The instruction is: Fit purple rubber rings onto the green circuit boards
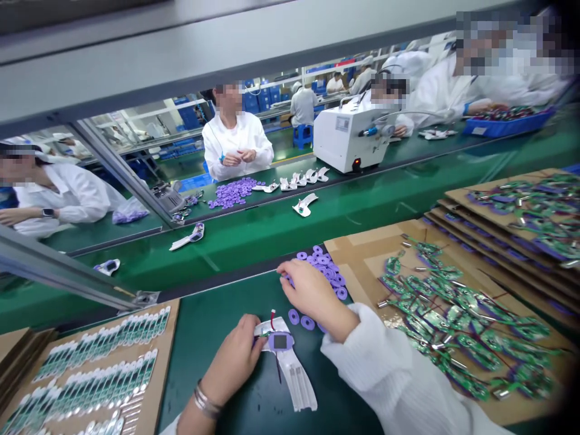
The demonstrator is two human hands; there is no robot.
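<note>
Progress: one white plastic carrier (294, 377) is held with a purple-framed module (280, 342) seated on it, over the green bench (217, 314); loose purple discs (324, 263) and green circuit boards (457, 320) on a cardboard tray (353, 254) are left | left hand (233, 359): fingers clamped on carrier | right hand (312, 296): fingers spread apart, resting on discs

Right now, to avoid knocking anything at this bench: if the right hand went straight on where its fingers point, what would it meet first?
The purple discs: the right hand's fingertips sit at the pile's edge, though depth is unclear.
</note>
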